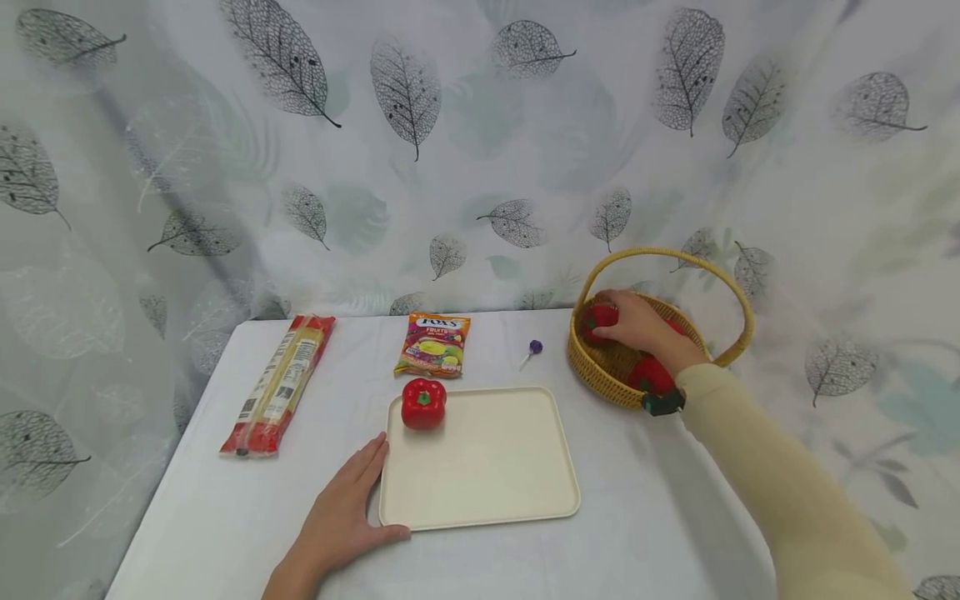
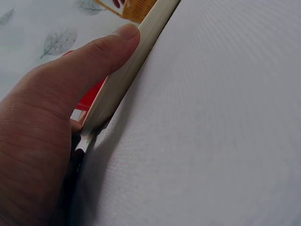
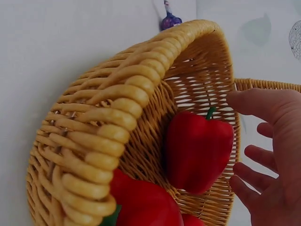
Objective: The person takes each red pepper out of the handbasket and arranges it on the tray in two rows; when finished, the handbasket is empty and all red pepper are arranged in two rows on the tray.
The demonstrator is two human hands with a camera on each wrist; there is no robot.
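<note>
Spread fingers of the right hand [image 1: 637, 327] reach into the wicker basket [image 1: 600, 367] toward a red pepper [image 3: 200, 149], nothing pinched yet; the left hand [image 1: 341, 512] lies flat, thumb pressed to the tray [image 1: 487, 467].

From the right wrist view the fingers [image 3: 254, 157] curve loosely beside that pepper, which leans on the basket's inner wall, and a clear gap shows between them; a second pepper [image 3: 146, 202] lies lower in the basket, which sits near the desk's far right corner. Bracing the tray's left edge, near the desk's front, likely keeps it from sliding. Another red pepper on the tray [image 1: 423, 403] stands upright in its far left corner. Along the desk's far edge lie a candy bag [image 1: 433, 343] and a lollipop [image 1: 533, 348], with a noodle packet [image 1: 279, 383] toward the left edge.
</note>
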